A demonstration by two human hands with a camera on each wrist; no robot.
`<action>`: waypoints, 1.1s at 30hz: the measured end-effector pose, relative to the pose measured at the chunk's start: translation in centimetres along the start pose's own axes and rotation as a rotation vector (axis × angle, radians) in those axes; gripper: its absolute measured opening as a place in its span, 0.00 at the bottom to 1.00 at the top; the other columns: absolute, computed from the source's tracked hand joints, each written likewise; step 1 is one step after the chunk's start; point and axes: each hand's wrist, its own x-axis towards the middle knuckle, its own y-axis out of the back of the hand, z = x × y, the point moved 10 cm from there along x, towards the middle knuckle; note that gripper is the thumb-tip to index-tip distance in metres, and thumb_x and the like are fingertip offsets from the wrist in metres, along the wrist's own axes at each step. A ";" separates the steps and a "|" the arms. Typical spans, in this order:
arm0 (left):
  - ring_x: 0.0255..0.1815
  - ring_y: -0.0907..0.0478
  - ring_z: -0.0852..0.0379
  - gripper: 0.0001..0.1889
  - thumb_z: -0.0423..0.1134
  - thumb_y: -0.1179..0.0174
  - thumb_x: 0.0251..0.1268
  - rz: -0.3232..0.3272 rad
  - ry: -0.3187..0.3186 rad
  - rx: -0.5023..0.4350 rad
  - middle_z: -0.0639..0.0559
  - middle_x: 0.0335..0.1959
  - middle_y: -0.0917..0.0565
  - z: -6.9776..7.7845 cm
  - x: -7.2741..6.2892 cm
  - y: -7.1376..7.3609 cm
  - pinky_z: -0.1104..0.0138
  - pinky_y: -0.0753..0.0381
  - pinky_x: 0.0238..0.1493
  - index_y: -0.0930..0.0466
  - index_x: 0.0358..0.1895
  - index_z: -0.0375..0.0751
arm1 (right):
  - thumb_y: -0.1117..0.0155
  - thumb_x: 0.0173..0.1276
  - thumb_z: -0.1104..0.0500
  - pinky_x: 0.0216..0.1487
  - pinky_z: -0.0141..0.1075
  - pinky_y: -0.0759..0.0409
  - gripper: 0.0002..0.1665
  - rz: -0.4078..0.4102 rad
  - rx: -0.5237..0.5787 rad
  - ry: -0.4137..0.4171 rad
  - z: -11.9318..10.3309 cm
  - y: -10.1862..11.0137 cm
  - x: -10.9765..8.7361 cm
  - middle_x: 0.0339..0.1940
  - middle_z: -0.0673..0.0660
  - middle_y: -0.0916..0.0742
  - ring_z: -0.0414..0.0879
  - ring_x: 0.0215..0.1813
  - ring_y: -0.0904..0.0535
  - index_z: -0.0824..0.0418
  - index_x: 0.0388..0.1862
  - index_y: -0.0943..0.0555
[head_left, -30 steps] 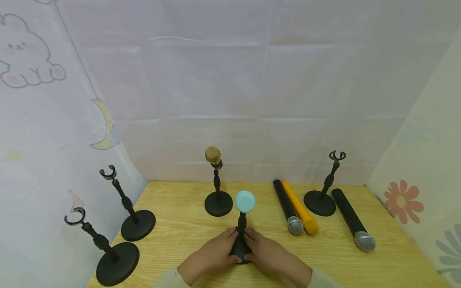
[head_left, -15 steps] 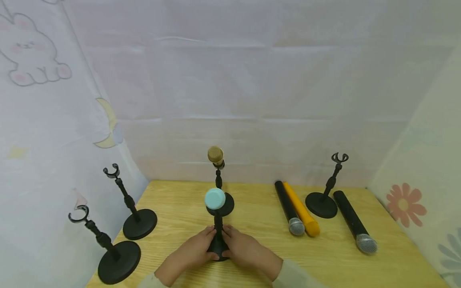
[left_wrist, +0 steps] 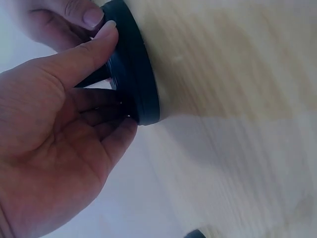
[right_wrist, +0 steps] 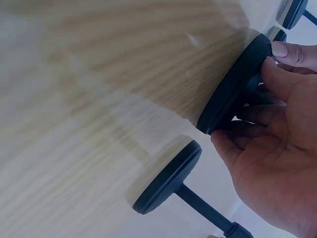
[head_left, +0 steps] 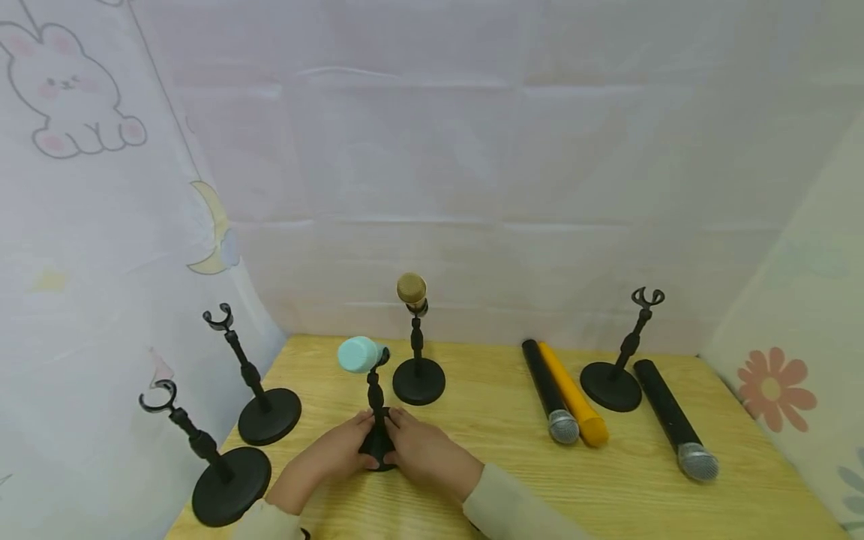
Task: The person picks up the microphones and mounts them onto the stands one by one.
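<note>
A light-blue microphone (head_left: 360, 354) sits in the clip of a black microphone stand (head_left: 375, 394), its rounded head tilted to the left. My left hand (head_left: 340, 446) grips the left side of the round base. From the opposite side, my right hand (head_left: 432, 455) grips the same base. The left wrist view shows the thumb on the edge of the base (left_wrist: 131, 64) and the other fingers bent beneath the stem side. Fingers and thumb also hold the base (right_wrist: 233, 84) in the right wrist view. Whether the base touches the table, I cannot tell.
Behind stands a gold microphone (head_left: 412, 289) on its stand (head_left: 418, 381). Bare-clipped stands (head_left: 231, 486) are at the left, and another stand (head_left: 610, 386) at the back right. A black microphone (head_left: 548, 390), an orange microphone (head_left: 574, 397) and another black microphone (head_left: 675, 420) lie on the right.
Both hands have moved the stand with the light-blue microphone leftward and slightly back. It has turned, so the microphone now points left. The head view has shifted slightly.
</note>
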 end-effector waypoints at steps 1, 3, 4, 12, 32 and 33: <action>0.75 0.37 0.33 0.41 0.42 0.29 0.63 0.002 0.010 -0.010 0.29 0.76 0.38 -0.4 0.1 0.2 0.44 0.31 0.69 0.36 0.73 0.23 | 0.44 0.76 0.39 0.71 0.37 0.28 0.41 0.001 -0.005 -0.003 0.0 0.1 0.4 0.79 0.57 0.33 0.49 0.80 0.39 0.62 0.77 0.34; 0.76 0.38 0.33 0.41 0.42 0.29 0.63 0.006 0.031 -0.018 0.29 0.76 0.39 -1.2 0.4 0.6 0.44 0.32 0.70 0.37 0.73 0.23 | 0.44 0.76 0.40 0.71 0.37 0.29 0.41 0.002 -0.008 -0.008 -0.1 0.2 1.2 0.80 0.58 0.33 0.49 0.80 0.39 0.62 0.78 0.34; 0.76 0.39 0.33 0.41 0.41 0.29 0.63 0.007 0.043 -0.022 0.29 0.77 0.40 -1.6 0.6 0.7 0.44 0.33 0.70 0.37 0.73 0.24 | 0.44 0.77 0.40 0.72 0.37 0.29 0.40 0.004 -0.010 -0.008 -0.1 0.3 1.6 0.79 0.58 0.33 0.49 0.80 0.39 0.63 0.77 0.34; 0.74 0.36 0.32 0.40 0.38 0.29 0.63 0.020 0.089 0.002 0.29 0.77 0.40 -3.6 2.2 2.5 0.45 0.31 0.70 0.37 0.75 0.27 | 0.44 0.77 0.42 0.70 0.37 0.27 0.39 0.018 -0.001 -0.015 0.3 0.2 5.4 0.79 0.57 0.32 0.48 0.79 0.37 0.61 0.78 0.35; 0.75 0.38 0.33 0.36 0.36 0.33 0.68 -0.015 0.052 0.017 0.30 0.77 0.40 -6.7 6.5 5.4 0.44 0.35 0.73 0.37 0.76 0.31 | 0.43 0.77 0.42 0.73 0.43 0.30 0.40 -0.003 0.146 -0.157 3.6 0.4 11.4 0.82 0.56 0.37 0.49 0.79 0.38 0.59 0.80 0.37; 0.75 0.38 0.33 0.36 0.36 0.33 0.68 -0.017 0.050 0.016 0.30 0.77 0.40 -6.7 6.5 5.5 0.44 0.35 0.73 0.38 0.76 0.31 | 0.43 0.77 0.42 0.73 0.43 0.30 0.39 0.001 0.154 -0.166 3.7 0.4 11.5 0.82 0.57 0.37 0.50 0.80 0.39 0.59 0.80 0.37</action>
